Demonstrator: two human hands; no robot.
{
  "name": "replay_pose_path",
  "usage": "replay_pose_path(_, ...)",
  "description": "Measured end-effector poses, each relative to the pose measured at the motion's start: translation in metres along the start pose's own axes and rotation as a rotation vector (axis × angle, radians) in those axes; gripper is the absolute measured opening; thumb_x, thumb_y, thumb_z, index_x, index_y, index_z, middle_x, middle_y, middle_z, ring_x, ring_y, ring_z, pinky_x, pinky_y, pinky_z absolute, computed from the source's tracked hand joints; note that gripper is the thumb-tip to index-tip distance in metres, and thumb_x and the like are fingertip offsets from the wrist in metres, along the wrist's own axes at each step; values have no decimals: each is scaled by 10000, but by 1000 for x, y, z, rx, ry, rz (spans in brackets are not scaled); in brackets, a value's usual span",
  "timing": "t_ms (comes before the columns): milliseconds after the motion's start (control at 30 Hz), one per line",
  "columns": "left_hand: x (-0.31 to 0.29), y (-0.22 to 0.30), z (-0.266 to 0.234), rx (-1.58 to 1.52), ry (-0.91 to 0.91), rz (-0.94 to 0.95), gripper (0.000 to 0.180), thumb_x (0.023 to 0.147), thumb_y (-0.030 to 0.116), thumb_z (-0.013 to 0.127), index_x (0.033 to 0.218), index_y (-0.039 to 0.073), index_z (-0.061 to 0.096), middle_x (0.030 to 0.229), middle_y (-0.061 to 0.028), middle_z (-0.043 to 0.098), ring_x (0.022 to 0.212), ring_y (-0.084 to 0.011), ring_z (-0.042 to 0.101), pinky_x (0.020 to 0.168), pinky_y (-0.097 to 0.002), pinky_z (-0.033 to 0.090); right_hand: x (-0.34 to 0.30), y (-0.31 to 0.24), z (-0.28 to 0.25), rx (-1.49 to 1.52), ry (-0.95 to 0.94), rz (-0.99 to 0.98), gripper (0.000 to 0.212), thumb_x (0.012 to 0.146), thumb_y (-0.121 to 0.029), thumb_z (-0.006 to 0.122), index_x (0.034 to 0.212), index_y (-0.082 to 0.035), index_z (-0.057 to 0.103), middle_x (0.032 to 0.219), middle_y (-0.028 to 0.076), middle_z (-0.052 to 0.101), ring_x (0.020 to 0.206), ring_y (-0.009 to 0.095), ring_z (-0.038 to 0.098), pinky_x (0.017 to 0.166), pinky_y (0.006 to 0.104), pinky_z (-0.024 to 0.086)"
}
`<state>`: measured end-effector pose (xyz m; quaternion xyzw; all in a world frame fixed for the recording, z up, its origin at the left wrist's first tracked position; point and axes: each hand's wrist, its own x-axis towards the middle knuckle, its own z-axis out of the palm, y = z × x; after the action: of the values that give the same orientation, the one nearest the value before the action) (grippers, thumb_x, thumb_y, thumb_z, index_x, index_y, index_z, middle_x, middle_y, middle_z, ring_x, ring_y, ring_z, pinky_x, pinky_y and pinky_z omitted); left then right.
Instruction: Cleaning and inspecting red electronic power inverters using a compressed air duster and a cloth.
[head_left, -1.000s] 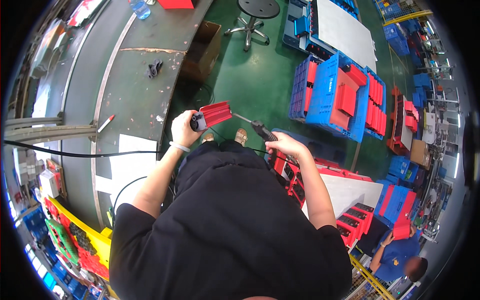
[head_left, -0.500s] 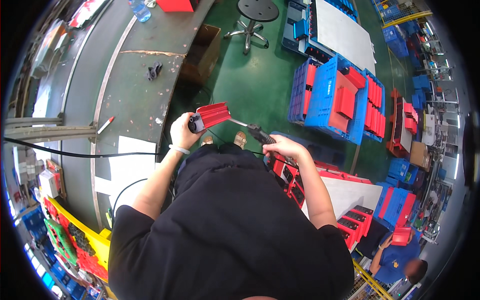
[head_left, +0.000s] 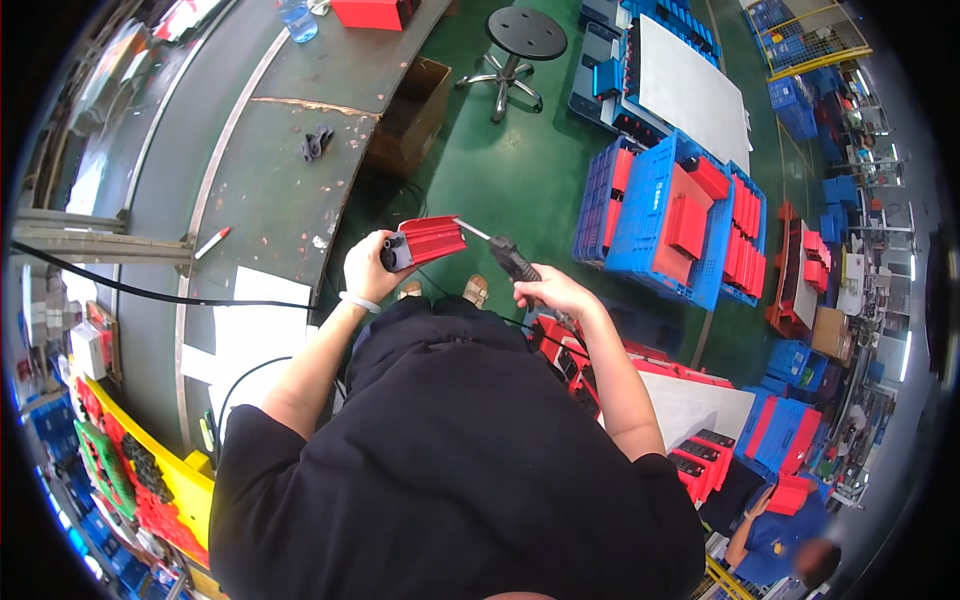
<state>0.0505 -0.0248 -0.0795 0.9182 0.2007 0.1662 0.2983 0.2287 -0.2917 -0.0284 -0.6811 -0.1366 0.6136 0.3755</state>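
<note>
Your L hand (head_left: pixel 368 268) has its grip closed round the grey L end of a red case (head_left: pixel 432 240), which you're holding up off the R edge of the surface (head_left: pixel 270 205), over the green floor (head_left: pixel 470 170), ribbed side in view. Your R hand (head_left: pixel 558 292) has its grip wrapped round the handle of a dark screwdriver (head_left: pixel 512 258), shaft angled up-L, tip right by the case's upper R corner; can't tell if they touch. On your surface: white paper (head_left: pixel 262 315) along the R edge nr you, red-tipped marker (head_left: pixel 213 243) up-L of it, dark glove (head_left: pixel 317 143) further along, nr the R edge. At the surface's far end, water bottle (head_left: pixel 298 20) w/ a red box (head_left: pixel 373 12) to its R, nr the far R corner. Black cord (head_left: pixel 160 293) runs across the surface's near part. Cardboard box (head_left: pixel 415 115) sits just past the surface's R edge, w/ a black stool (head_left: pixel 527 32) beyond it on the floor. To your R, a blue crate (head_left: pixel 632 245) w/ red cases inside; lower R, a co-worker's hand (head_left: pixel 760 502) is on another red case (head_left: pixel 790 493).
</note>
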Motion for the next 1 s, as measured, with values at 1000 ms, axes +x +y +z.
replay_pose_path(1000,-5,-28,18,-1571,28,-1745,398,668,444,787,882,133,661,785,-19,695,675,-219,668,656,-366,565,-56,-43,6,-740,220,-6,387,850,-321,552,1102,-30,515,931,215,627,921,378,602,796,426,460)
